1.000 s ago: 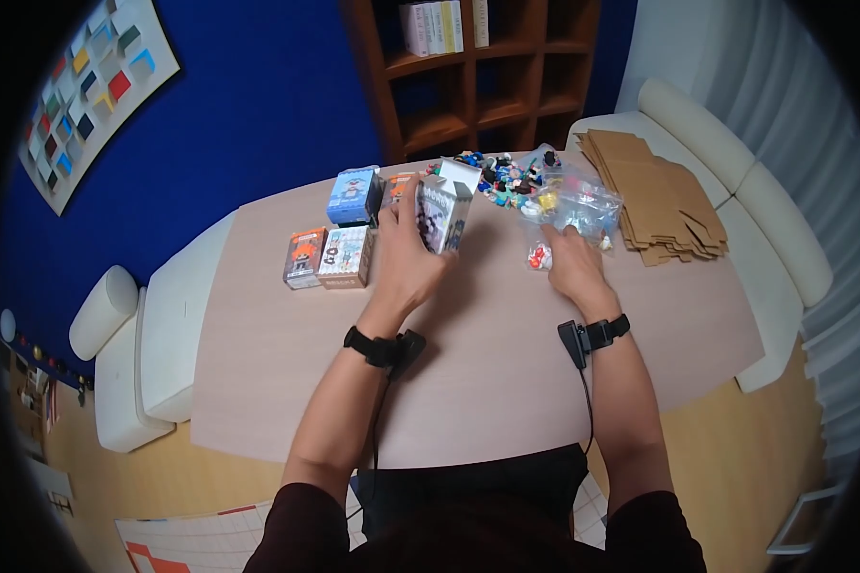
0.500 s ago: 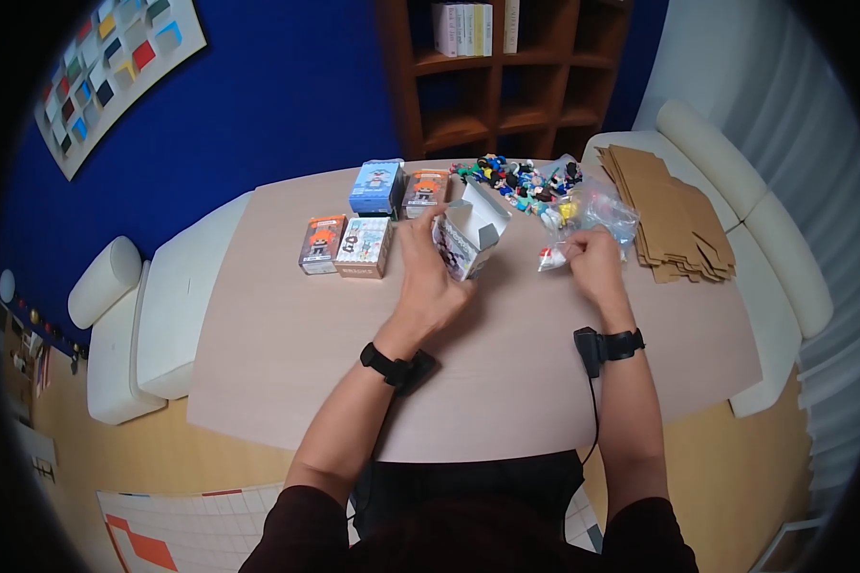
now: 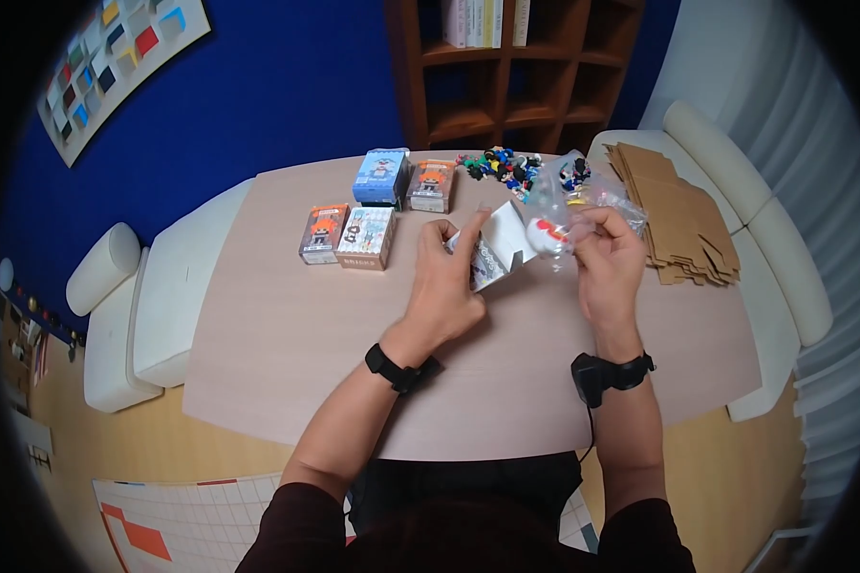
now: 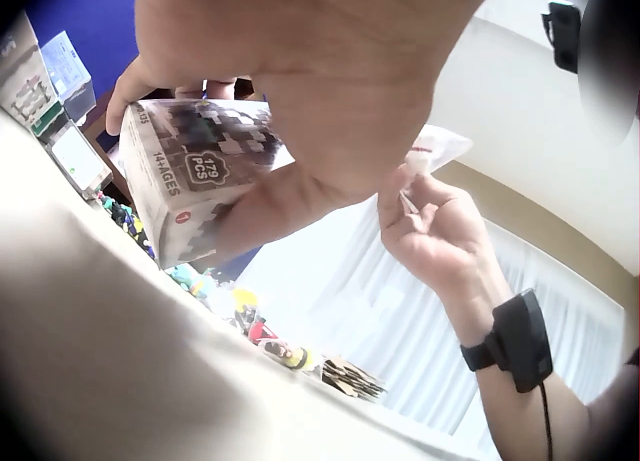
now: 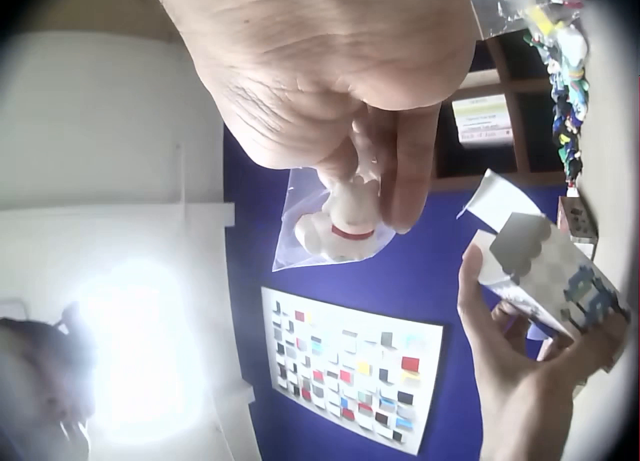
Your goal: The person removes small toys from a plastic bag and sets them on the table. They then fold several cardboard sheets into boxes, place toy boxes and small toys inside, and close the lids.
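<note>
My left hand (image 3: 441, 291) grips a small open box (image 3: 490, 260) over the middle of the table, its white flap raised. The left wrist view shows the box side (image 4: 190, 166) printed with "179 PCS" and "14+ AGES", fingers and thumb on opposite sides. To the right, my right hand (image 3: 610, 272) pinches a small clear plastic bag holding a white figure with red parts (image 3: 548, 237). In the right wrist view, the bagged figure (image 5: 350, 216) hangs below the fingertips, a red band around it. The bag is close beside the box's open end.
Boxed sets stand at the left: a blue box (image 3: 380, 177), two orange ones (image 3: 432, 186) and a white one (image 3: 365, 239). Loose colourful figures (image 3: 506, 172) lie at the far edge, beside clear plastic bags (image 3: 626, 208). Flattened cardboard (image 3: 674, 210) is stacked at the right.
My right hand has picked the bagged white figure off the table and brought it up and left towards the box. My left hand has tipped the box's open end to the right.
</note>
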Tool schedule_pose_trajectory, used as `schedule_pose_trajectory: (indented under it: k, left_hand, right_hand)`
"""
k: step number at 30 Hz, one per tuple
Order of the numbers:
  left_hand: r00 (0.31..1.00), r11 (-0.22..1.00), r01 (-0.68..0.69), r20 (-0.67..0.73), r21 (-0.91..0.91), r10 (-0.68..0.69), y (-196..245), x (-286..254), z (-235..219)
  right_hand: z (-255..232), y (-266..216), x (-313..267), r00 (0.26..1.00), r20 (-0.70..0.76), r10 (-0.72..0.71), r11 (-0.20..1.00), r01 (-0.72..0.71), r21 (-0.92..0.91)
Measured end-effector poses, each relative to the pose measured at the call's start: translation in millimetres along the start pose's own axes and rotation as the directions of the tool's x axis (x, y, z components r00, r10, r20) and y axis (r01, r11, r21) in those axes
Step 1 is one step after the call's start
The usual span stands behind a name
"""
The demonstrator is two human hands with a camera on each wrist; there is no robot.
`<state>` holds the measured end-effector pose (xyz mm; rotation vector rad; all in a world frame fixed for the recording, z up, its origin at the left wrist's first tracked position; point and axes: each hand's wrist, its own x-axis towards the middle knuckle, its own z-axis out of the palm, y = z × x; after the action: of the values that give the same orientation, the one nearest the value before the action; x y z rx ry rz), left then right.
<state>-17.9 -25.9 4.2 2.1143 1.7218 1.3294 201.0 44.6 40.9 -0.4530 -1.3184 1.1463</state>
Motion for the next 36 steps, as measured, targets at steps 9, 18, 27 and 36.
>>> schedule_pose_trajectory:
  k: [9, 18, 27, 36]
  left_hand:
    - [0.997, 0.994, -0.074, 0.007, 0.077, 0.073, 12.7, -5.5, 2.6]
    - [0.998, 0.994, -0.036, -0.049, 0.107, 0.041, 9.6, -6.7, 4.8]
    - [0.995, 0.998, -0.042, -0.090, 0.042, 0.046, 11.3, -8.1, 7.7]
    - [0.983, 0.996, -0.056, -0.178, -0.070, 0.042, 2.9, -5.6, 12.0]
  right_hand:
    - [17.9, 10.1, -8.4, 0.836, 0.260, -0.482, 0.368, 0.463, -0.806]
    - [30.1, 14.3, -17.6, 0.946, 0.266, -0.187, 0.613, 0.324, -0.721]
    - [19.4, 19.2, -16.4, 0.862, 0.447, 0.240, 0.611, 0.224, -0.759]
    - [26.3, 24.0, -14.7, 0.982, 0.146, -0.121, 0.844, 0.179, -0.505]
